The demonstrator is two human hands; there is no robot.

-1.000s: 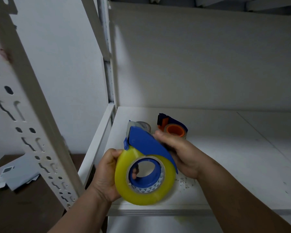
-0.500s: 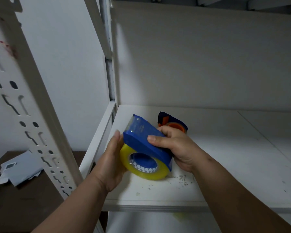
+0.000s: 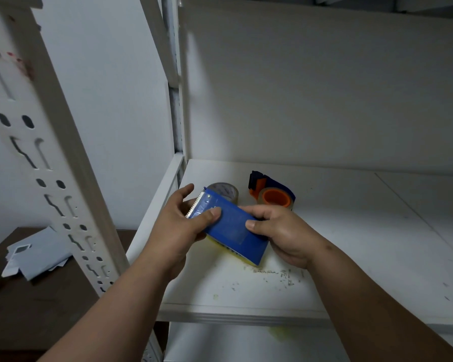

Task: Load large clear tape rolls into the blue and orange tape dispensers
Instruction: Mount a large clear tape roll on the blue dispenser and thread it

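Observation:
Both hands hold the blue tape dispenser [image 3: 232, 231] just above the white shelf [image 3: 351, 244], its flat blue cover facing up and its serrated metal blade at the far left end. A thin yellowish edge of the clear tape roll [image 3: 242, 256] shows under the cover. My left hand [image 3: 179, 226] grips the blade end with the thumb on top. My right hand [image 3: 283, 233] grips the near right end. Behind them a loose clear tape roll [image 3: 224, 190] lies flat, and the orange dispenser [image 3: 272, 193] with a roll on its orange hub lies to its right.
White perforated rack posts [image 3: 63, 165] stand at the left. A dark wooden surface [image 3: 37, 296] with scattered papers [image 3: 37, 253] lies lower left. Small debris specks [image 3: 270, 274] dot the shelf near its front edge. The shelf's back wall is close behind.
The dispenser turned from showing the roll's open face to cover-up and moved down toward the shelf. My left hand shifted from under the roll to the blade end. The loose roll behind came into view.

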